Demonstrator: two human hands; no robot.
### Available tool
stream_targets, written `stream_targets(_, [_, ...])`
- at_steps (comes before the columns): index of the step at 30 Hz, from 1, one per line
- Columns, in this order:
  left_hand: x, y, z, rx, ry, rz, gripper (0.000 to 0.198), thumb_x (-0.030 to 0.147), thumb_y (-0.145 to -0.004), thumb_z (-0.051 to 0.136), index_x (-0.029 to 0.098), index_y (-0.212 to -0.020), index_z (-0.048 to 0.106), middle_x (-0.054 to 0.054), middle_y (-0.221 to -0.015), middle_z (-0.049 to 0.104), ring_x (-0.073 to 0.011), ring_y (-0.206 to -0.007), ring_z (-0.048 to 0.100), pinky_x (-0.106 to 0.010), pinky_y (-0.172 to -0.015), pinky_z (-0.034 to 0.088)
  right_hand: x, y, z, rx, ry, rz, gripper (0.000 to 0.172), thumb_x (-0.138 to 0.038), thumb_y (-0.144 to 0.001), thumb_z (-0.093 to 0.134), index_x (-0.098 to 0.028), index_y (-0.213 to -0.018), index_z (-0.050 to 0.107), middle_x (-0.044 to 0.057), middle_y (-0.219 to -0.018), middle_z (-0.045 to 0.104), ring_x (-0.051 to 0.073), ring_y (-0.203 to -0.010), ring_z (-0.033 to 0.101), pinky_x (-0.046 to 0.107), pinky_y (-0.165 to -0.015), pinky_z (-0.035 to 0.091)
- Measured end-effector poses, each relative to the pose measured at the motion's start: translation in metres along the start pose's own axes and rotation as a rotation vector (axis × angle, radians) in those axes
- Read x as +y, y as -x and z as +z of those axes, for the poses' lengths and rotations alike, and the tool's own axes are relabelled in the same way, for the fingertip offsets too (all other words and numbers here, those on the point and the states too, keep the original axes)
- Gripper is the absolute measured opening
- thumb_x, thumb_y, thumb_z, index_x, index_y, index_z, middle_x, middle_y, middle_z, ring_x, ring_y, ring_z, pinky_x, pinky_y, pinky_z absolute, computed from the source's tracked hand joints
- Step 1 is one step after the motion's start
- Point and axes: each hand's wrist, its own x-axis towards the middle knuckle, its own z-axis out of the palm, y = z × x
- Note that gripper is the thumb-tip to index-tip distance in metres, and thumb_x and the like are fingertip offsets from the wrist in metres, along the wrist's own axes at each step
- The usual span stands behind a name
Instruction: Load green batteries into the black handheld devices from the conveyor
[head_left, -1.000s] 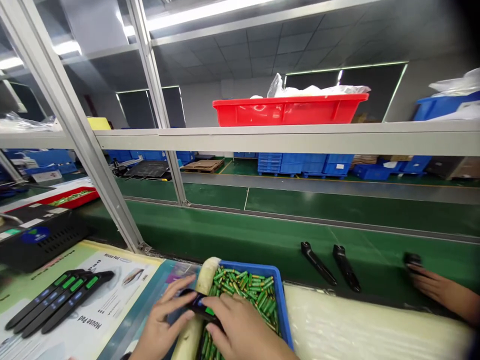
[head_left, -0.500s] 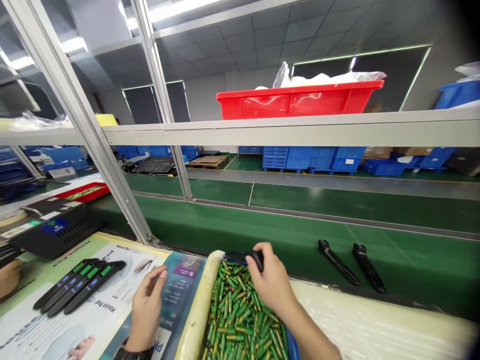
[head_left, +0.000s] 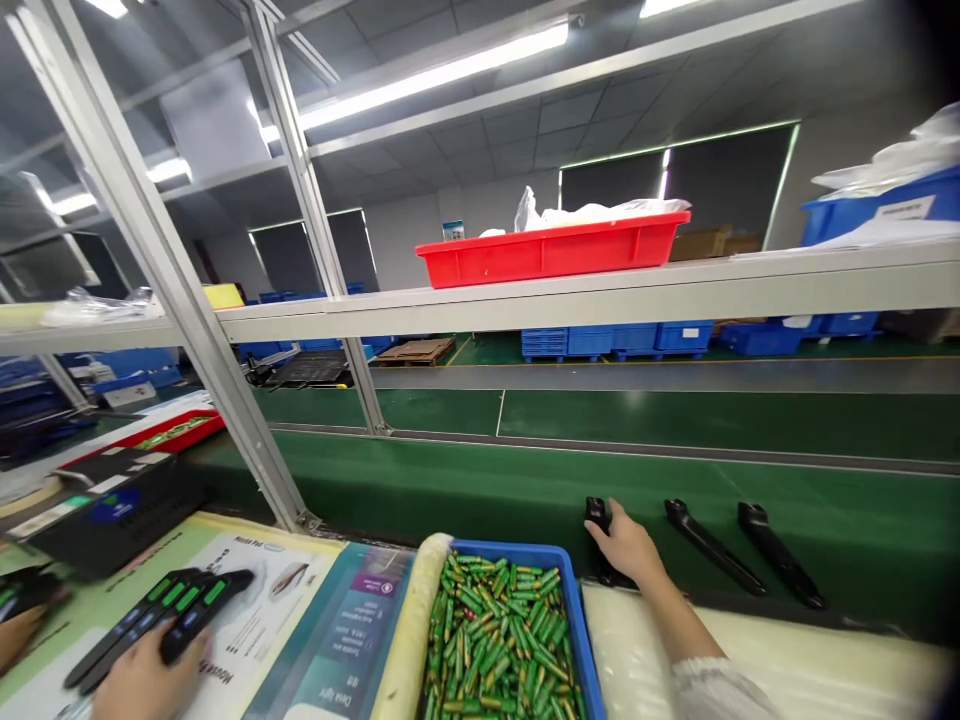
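Observation:
My right hand (head_left: pixel 628 545) reaches over to the green conveyor belt (head_left: pixel 480 485) with its fingers closed on a black remote (head_left: pixel 597 522) that lies on the belt. My left hand (head_left: pixel 141 683) is low at the left, fingers curled over the near ends of a row of black remotes with green buttons (head_left: pixel 169 612) on a printed mat (head_left: pixel 247 620). Between my hands stands a blue bin (head_left: pixel 567 600) full of green batteries (head_left: pixel 495 640).
Two more black remotes (head_left: pixel 712 547) (head_left: pixel 780 555) lie on the belt to the right. A slanted metal post (head_left: pixel 225 390) rises at the left. A red tray (head_left: pixel 551 250) sits on the shelf above. Another person's hand (head_left: pixel 16 625) shows at the far left edge.
My right hand carried the black remote from over the battery bin out to the belt. My left hand moved left and down onto the row of remotes. The view tilted up.

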Motion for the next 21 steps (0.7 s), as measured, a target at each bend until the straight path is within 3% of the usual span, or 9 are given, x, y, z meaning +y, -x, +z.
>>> stream_targets(3, [0.016, 0.000, -0.023, -0.056, -0.255, -0.078, 0.066, 0.068, -0.077, 0.042, 0.020, -0.118, 0.064, -0.021, -0.118, 0.072, -0.0447, -0.102, 0.070, -0.060, -0.089, 0.057, 0.002, -0.008, 0.002, -0.039, 0.021, -0.025, 0.051, -0.041, -0.102, 0.050, -0.011, -0.144, 0.056, 0.016, -0.103, 0.076, 0.035, -0.104, 0.071, 0.039, -0.082, 0.051])
stream_targets(5, [0.021, 0.002, -0.029, -0.087, -0.335, -0.021, 0.070, 0.065, -0.082, 0.036, 0.018, -0.124, 0.065, -0.020, -0.125, 0.071, -0.0424, -0.105, 0.069, -0.057, -0.090, 0.056, 0.002, -0.012, -0.002, -0.025, 0.029, -0.001, 0.050, -0.041, -0.103, 0.047, -0.014, -0.145, 0.056, 0.017, -0.107, 0.075, 0.036, -0.106, 0.071, 0.041, -0.084, 0.051])
stream_targets(10, [0.027, 0.008, -0.026, -0.042, -0.363, 0.199, 0.058, 0.049, -0.087, 0.031, 0.018, -0.108, 0.074, -0.020, -0.111, 0.074, -0.0395, -0.093, 0.071, -0.053, -0.084, 0.057, -0.004, -0.006, -0.018, 0.124, 0.014, 0.119, 0.063, -0.050, -0.105, 0.040, -0.005, -0.147, 0.049, 0.026, -0.108, 0.072, 0.042, -0.100, 0.070, 0.047, -0.081, 0.052])
stream_targets(12, [0.044, 0.019, -0.027, 0.023, -0.235, 0.293, 0.053, 0.050, -0.087, 0.036, 0.019, -0.104, 0.076, -0.018, -0.105, 0.075, -0.0372, -0.090, 0.071, -0.051, -0.084, 0.058, -0.021, 0.006, -0.024, 0.192, -0.017, 0.089, 0.062, -0.050, -0.105, 0.037, -0.006, -0.147, 0.048, 0.021, -0.105, 0.072, 0.038, -0.100, 0.070, 0.045, -0.083, 0.052])
stream_targets(15, [0.096, 0.056, -0.030, 0.104, 0.077, 0.494, 0.041, 0.051, -0.089, 0.053, 0.026, -0.111, 0.077, -0.013, -0.103, 0.077, -0.0321, -0.093, 0.072, -0.046, -0.086, 0.061, -0.069, 0.046, -0.032, 0.150, -0.177, -0.176, 0.056, -0.053, -0.104, 0.043, -0.018, -0.147, 0.052, 0.007, -0.093, 0.071, 0.026, -0.083, 0.069, 0.035, -0.076, 0.053])
stream_targets(18, [0.168, 0.108, -0.031, 0.073, 0.268, 0.788, 0.038, 0.034, -0.092, 0.064, 0.036, -0.129, 0.070, -0.008, -0.114, 0.076, -0.0273, -0.103, 0.072, -0.041, -0.089, 0.062, -0.126, 0.108, -0.034, -0.219, -0.444, -0.676, 0.054, -0.048, -0.103, 0.052, -0.033, -0.154, 0.049, 0.003, -0.107, 0.070, 0.018, -0.070, 0.065, 0.030, -0.068, 0.054])
stream_targets(20, [0.210, 0.138, -0.030, -0.031, 0.320, 0.964, 0.049, 0.025, -0.091, 0.066, 0.038, -0.138, 0.064, -0.008, -0.115, 0.076, -0.0257, -0.104, 0.072, -0.039, -0.088, 0.062, -0.154, 0.150, -0.030, -0.461, -0.474, -0.924, 0.055, -0.039, -0.098, 0.064, -0.040, -0.151, 0.053, 0.003, -0.117, 0.069, 0.019, -0.082, 0.068, 0.030, -0.075, 0.056])
stream_targets(21, [0.226, 0.149, -0.030, -0.067, 0.346, 1.014, 0.049, 0.022, -0.091, 0.066, 0.038, -0.137, 0.064, -0.008, -0.115, 0.076, -0.0256, -0.105, 0.071, -0.039, -0.088, 0.062, -0.163, 0.166, -0.027, -0.502, -0.438, -1.000, 0.053, -0.034, -0.096, 0.067, -0.041, -0.148, 0.057, 0.003, -0.116, 0.070, 0.021, -0.088, 0.069, 0.031, -0.080, 0.056])
